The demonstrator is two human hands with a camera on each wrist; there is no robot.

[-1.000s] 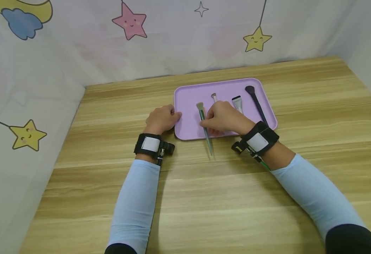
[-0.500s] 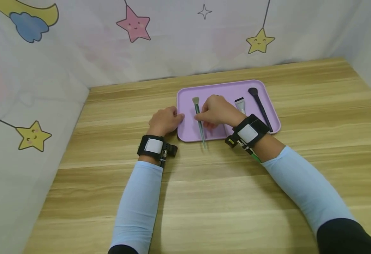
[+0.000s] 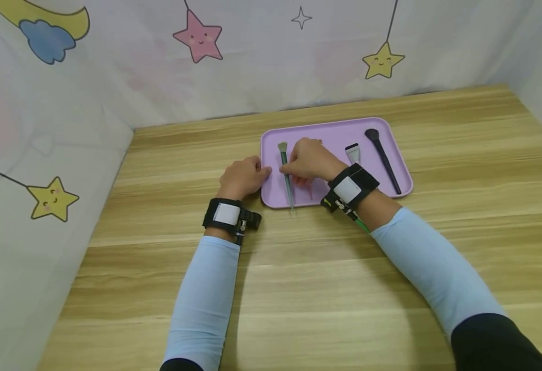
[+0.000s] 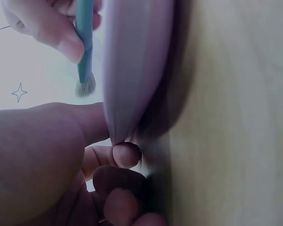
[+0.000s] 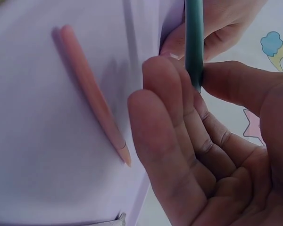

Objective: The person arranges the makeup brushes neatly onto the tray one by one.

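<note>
My right hand (image 3: 311, 158) pinches a green-handled makeup brush (image 3: 283, 156) between thumb and fingers, over the left part of the lilac tray (image 3: 340, 132). The bristles point toward the far side of the table. At the tray's left edge, my left hand (image 3: 242, 177) holds the rim; in the left wrist view its thumb lies over the tray (image 4: 137, 56) and a finger is under it. Beneath my right hand a brush with a pink handle (image 5: 95, 96) lies on the tray, partly hidden in the head view.
A flat silver brush with a black tip (image 3: 353, 153) and a large black brush (image 3: 384, 161) lie in the tray's right half. The tray sits on a wood-grain table (image 3: 298, 288), with a printed curtain (image 3: 261, 67) behind and at the left.
My right hand has carried the green brush leftward and slightly away from me, from the tray's middle to its left part. My left hand keeps its hold on the rim.
</note>
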